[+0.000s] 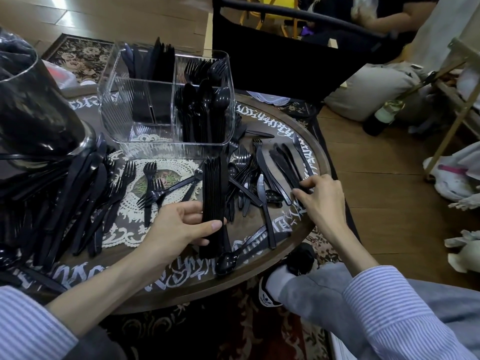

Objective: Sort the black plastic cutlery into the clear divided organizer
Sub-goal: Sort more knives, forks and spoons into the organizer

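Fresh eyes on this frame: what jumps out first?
The left hand grips an upright stack of knives at the table's centre. Behind it, the clear organizer holds spoons and forks on its right side. The right hand touches loose knives near the table's right rim.

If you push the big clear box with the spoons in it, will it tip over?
Probably not. The clear organizer looks wide with a flat bottom, so it would likely slide on the table. Its smooth plastic may feel slippery. The spoons stand upright in the near right compartment, making that side heavier, so a high push might tilt it.
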